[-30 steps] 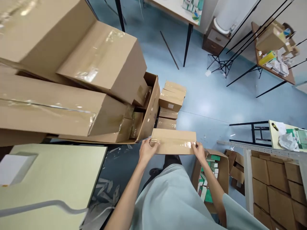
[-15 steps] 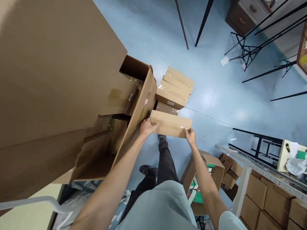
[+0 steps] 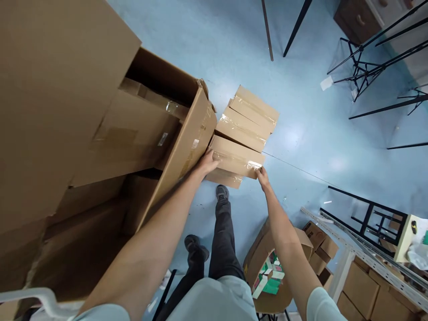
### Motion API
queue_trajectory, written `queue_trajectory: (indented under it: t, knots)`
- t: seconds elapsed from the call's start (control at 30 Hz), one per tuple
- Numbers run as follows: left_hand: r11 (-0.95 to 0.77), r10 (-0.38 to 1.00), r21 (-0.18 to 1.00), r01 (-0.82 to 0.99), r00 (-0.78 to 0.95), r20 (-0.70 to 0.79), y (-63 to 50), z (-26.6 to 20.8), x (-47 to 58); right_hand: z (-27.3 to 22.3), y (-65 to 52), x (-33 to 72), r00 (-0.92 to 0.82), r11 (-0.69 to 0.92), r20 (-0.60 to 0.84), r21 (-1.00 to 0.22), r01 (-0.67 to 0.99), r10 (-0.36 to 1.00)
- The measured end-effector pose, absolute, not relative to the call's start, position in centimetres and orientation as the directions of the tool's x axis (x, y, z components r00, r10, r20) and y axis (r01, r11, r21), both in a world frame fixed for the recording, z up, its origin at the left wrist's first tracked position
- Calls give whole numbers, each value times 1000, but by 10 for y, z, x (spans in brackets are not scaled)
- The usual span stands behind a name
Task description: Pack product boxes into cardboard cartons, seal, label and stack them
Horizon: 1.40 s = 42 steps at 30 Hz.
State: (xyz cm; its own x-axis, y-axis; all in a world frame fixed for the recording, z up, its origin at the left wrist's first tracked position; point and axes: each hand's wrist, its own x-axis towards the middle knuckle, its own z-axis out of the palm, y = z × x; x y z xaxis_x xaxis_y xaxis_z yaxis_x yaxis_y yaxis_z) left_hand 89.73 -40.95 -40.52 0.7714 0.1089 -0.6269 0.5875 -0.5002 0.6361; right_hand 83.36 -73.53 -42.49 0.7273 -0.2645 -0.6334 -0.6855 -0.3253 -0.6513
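Between my two hands is a long, taped cardboard box (image 3: 236, 156). My left hand (image 3: 208, 162) grips its left end, close to the wall of the big carton. At its lower right corner, my right hand (image 3: 263, 176) pinches the edge. The box lies against a second taped box (image 3: 243, 130), with another box (image 3: 256, 107) behind that. Partly under the held box, a lower box (image 3: 224, 177) shows along its near side.
A large open carton (image 3: 195, 129) with cardboard inside stands at my left. An open carton (image 3: 250, 261) holding green and white small boxes is by my right arm. Black metal legs (image 3: 297, 27) stand ahead, and a shelf with boxes (image 3: 361, 283) is at the right.
Both hands have moved the long box forward, bringing it up against the other taped boxes and over the lower one. My view has shifted slightly.
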Motion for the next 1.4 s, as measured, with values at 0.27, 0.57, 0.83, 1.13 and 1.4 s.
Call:
queue_trajectory:
  t: [0.27,0.57,0.83,1.13,1.4]
  knots:
    - [-437,4,619,653,689,-725,-421,-357,826,-395,-716,817,652,-178,-727,-627,-758,-217]
    - [-272,-7,734,622,762,-648,-398,-230,683,-250,-676,754,699,-131,-697,-687,-714,-156]
    - [-56,254,899,435,877,-409,-324,-103,544,-132,-557,658,783,-184,-560,-829,-529,273]
    - [162,796,981,105,574,-193,-211,-6,266,-30,-347,525,419,-263,-335,-939,-220,844]
    - [128,989,989,-72,-70,-133,-214,54,64,46,-184,363,-189,-231,-227,-973,2,955]
